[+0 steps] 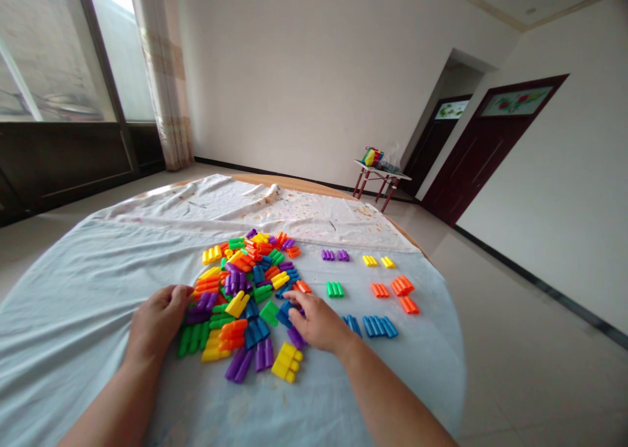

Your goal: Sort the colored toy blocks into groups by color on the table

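A heap of plastic building blocks [237, 283] in orange, yellow, green, blue and purple lies on the table in front of me. Each block looks like a row of joined tubes. My right hand [316, 319] is at the heap's right side, thumb and fingers closed on a blue block [284, 314], partly hidden by the fingers. Beside that block lies a green block [269, 313]. At the heap's left edge my left hand [159, 319] rests with loosely bent fingers touching the blocks, no piece visibly held. A dark green block [193, 339] lies just below its fingertips.
Right of the heap, blocks lie apart by colour: purple [335, 255], yellow [377, 262], green [335, 290], orange [402, 285] and blue [380, 326]. A wrinkled pale cloth [122, 264] covers the round table. Beyond stands a small side table [383, 171] with bags on it.
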The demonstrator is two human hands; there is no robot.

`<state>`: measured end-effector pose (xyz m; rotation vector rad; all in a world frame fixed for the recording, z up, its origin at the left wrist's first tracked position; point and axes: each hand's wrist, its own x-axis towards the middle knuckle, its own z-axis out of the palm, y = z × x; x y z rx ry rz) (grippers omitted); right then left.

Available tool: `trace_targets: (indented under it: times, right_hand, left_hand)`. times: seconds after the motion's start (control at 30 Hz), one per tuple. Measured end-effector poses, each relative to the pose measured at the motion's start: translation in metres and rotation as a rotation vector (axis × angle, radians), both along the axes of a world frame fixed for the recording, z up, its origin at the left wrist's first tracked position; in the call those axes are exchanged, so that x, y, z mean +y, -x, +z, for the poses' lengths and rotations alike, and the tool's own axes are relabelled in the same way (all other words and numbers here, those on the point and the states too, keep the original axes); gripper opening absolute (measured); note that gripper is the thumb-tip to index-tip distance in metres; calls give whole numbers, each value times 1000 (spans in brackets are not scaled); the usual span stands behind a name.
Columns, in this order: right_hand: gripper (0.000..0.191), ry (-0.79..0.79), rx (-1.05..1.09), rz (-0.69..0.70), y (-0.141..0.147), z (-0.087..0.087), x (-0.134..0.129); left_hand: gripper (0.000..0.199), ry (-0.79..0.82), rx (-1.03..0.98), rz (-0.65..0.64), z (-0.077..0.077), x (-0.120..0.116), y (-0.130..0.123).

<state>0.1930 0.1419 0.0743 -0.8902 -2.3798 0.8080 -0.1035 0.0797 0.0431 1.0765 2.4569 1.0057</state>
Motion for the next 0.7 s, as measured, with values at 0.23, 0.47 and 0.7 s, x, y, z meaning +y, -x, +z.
trace_targets:
  times: [0.23, 0.47, 0.7]
  right_hand:
    - [35, 50, 83, 18, -3, -1, -4]
    - [27, -70, 70, 18, -2, 3, -4]
    - [28, 41, 197, 37, 0, 0, -6]
  left_hand:
    - [44, -15, 3, -9, 1, -1, -2]
    - [42, -37, 22, -11, -3, -2, 0]
    - [39, -287, 349, -11, 5, -5, -12]
